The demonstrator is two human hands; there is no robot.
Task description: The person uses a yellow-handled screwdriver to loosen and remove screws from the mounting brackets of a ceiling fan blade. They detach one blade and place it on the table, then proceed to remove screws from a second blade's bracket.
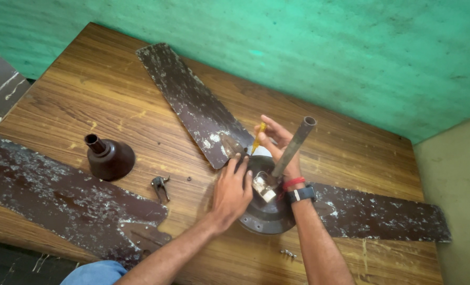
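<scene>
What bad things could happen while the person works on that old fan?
The screwdriver in the right hand might slip and jab the left hand pressed on the fan motor right beside it. The small screws near the table edge might roll off.

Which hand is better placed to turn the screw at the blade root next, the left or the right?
Probably the right hand: it holds the yellow screwdriver, tip down at the blade root. The left hand lies flat on the motor, apparently steadying it.
</scene>
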